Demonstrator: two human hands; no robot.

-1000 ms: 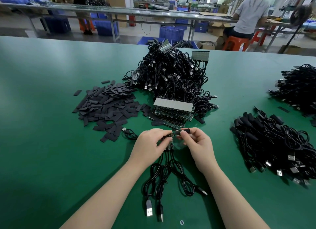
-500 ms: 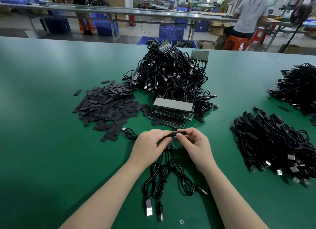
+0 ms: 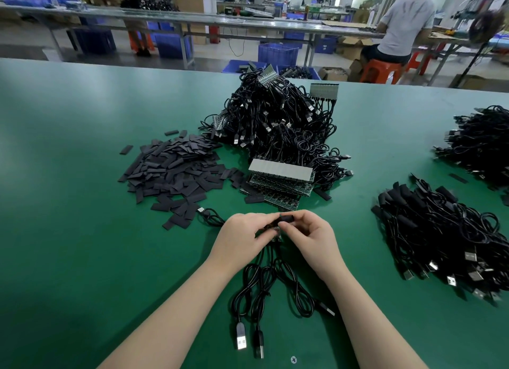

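Flat, matte black sleeve pieces (image 3: pixel 176 170) lie heaped on the smooth green table (image 3: pixel 68 231). Right of them, the left hand (image 3: pixel 242 237) grips the upper ends of thin, glossy USB cables (image 3: pixel 264 280), whose coils trail toward the person. A short, black tubular sleeve (image 3: pixel 287 219) sits between both hands' fingertips, with its long axis running left to right. The right hand (image 3: pixel 312 237) pinches it at the right end.

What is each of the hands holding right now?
Left hand: closed, gripping the cabled boards.
Right hand: closed, pinching a black sleeve.
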